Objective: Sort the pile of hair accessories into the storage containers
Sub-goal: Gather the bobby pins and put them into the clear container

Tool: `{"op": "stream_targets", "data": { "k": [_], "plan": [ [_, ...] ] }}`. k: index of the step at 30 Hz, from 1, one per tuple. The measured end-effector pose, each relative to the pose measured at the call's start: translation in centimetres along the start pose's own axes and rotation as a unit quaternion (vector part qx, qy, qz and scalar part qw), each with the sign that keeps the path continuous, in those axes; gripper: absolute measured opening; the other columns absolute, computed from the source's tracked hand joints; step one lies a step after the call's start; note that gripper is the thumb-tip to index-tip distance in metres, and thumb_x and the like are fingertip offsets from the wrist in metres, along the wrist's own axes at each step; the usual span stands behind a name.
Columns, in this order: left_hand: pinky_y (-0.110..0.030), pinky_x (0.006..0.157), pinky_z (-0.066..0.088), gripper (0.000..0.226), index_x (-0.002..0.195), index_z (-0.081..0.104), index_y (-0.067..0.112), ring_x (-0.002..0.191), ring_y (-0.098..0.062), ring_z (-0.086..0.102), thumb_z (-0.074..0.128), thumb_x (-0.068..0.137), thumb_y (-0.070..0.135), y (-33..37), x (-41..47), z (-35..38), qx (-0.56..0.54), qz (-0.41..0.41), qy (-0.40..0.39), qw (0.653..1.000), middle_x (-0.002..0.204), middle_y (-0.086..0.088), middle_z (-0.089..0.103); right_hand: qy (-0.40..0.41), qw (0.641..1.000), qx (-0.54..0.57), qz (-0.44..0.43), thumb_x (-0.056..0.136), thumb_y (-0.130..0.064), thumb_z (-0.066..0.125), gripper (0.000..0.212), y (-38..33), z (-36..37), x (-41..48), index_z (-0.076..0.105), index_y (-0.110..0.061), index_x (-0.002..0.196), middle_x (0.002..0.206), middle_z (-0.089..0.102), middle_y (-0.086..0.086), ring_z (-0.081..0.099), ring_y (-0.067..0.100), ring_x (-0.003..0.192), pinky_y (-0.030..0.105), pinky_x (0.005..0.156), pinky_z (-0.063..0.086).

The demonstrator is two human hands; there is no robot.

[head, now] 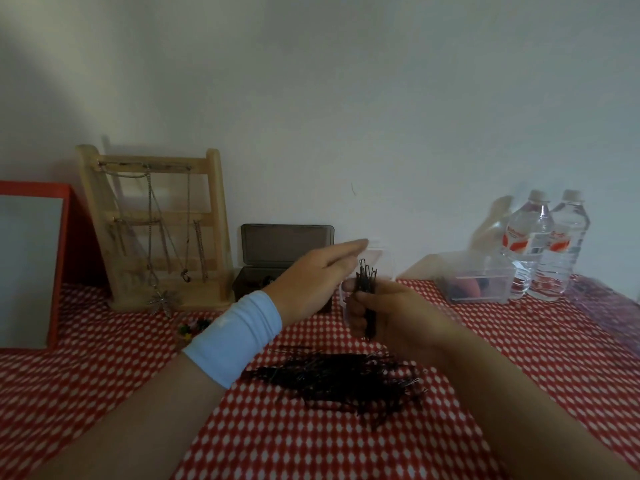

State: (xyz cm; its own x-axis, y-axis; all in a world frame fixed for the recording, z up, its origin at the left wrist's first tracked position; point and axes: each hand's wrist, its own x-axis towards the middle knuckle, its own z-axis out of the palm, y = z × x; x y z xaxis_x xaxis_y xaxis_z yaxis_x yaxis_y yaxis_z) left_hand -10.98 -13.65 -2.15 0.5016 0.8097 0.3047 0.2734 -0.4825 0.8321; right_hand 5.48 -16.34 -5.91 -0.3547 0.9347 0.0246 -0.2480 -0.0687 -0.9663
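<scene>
Right hand [384, 315] has its fingers clamped on a bundle of bobby pins [367, 282], long axis upright, looped ends up. The clear container [385, 259] is just behind it, so the right hand is nearer for the drop. Left hand [311, 282]: fingers straight, together, holding nothing, tips at the container rim, contact unclear. The pile [343, 379] lies on the worktop [104, 375] below both hands.
</scene>
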Motion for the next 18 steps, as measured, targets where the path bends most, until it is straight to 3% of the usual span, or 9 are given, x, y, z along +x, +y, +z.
{"op": "stream_targets", "data": {
  "k": [3,6,9,11,14,16,18],
  "plan": [
    [-0.002,0.092,0.037,0.036,0.137,0.054,0.026,0.102,0.002,0.059,0.04,0.104,0.021,0.7,1.1,0.0,0.078,0.008,-0.044,0.996,0.118,0.013,0.063,-0.017,0.999,-0.009,0.041,0.102,0.0,0.038,0.017,-1.5,-0.7,0.4,0.053,-0.006,0.098,0.073,0.049,0.007,0.049,0.019,0.066,0.033,0.066,0.041],
    [-0.016,0.106,0.036,0.035,0.133,0.058,0.022,0.119,-0.002,0.057,0.041,0.104,0.019,0.6,2.6,-0.7,0.085,0.016,-0.054,0.995,0.128,0.004,0.065,-0.031,0.996,-0.02,0.087,0.102,0.001,0.037,0.021,-2.9,-1.8,0.9,0.055,-0.007,0.093,0.07,0.051,0.008,0.053,0.02,0.064,0.029,0.059,0.046],
    [-0.019,0.105,0.04,0.034,0.133,0.057,0.023,0.116,0.005,0.057,0.041,0.103,0.02,0.6,4.1,-1.6,0.053,0.002,-0.05,0.997,0.122,0.008,0.068,-0.022,0.978,-0.187,0.085,0.103,0.0,0.04,0.019,-3.9,-3.3,2.2,0.055,-0.009,0.096,0.07,0.051,0.005,0.05,0.017,0.061,0.025,0.055,0.043],
    [-0.022,0.106,0.041,0.033,0.131,0.058,0.023,0.114,0.004,0.059,0.042,0.103,0.02,0.0,5.0,-1.9,0.054,0.002,-0.013,0.998,0.119,0.008,0.069,0.005,0.929,-0.367,0.053,0.102,-0.002,0.043,0.018,-4.7,-4.1,3.7,0.057,-0.012,0.097,0.07,0.053,0.002,0.049,0.014,0.058,0.025,0.055,0.041],
    [-0.031,0.11,0.04,0.033,0.13,0.06,0.021,0.117,-0.003,0.058,0.042,0.102,0.019,-1.8,6.0,-1.4,0.081,-0.007,0.025,0.996,0.121,0.007,0.068,0.018,0.793,-0.608,0.026,0.1,-0.006,0.045,0.022,-5.4,-4.7,6.0,0.062,-0.02,0.1,0.083,0.058,-0.007,0.055,0.014,0.075,0.025,0.069,0.041],
    [-0.03,0.11,0.039,0.034,0.131,0.059,0.02,0.12,-0.005,0.056,0.041,0.103,0.019,-3.2,6.4,-0.8,0.109,-0.018,0.029,0.993,0.124,0.007,0.066,-0.001,0.708,-0.704,0.045,0.102,-0.009,0.046,0.024,-4.6,-5.3,7.5,0.066,-0.018,0.113,0.107,0.064,-0.003,0.059,0.018,0.097,0.027,0.082,0.042],
    [-0.024,0.108,0.038,0.035,0.133,0.058,0.021,0.122,-0.007,0.055,0.04,0.103,0.018,-4.4,6.3,-0.2,0.136,-0.026,0.023,0.99,0.127,0.008,0.064,-0.008,0.677,-0.733,0.062,0.101,-0.011,0.051,0.027,-3.5,-5.8,8.3,0.065,-0.016,0.123,0.123,0.066,0.004,0.061,0.022,0.108,0.031,0.094,0.047]
  ]
}}
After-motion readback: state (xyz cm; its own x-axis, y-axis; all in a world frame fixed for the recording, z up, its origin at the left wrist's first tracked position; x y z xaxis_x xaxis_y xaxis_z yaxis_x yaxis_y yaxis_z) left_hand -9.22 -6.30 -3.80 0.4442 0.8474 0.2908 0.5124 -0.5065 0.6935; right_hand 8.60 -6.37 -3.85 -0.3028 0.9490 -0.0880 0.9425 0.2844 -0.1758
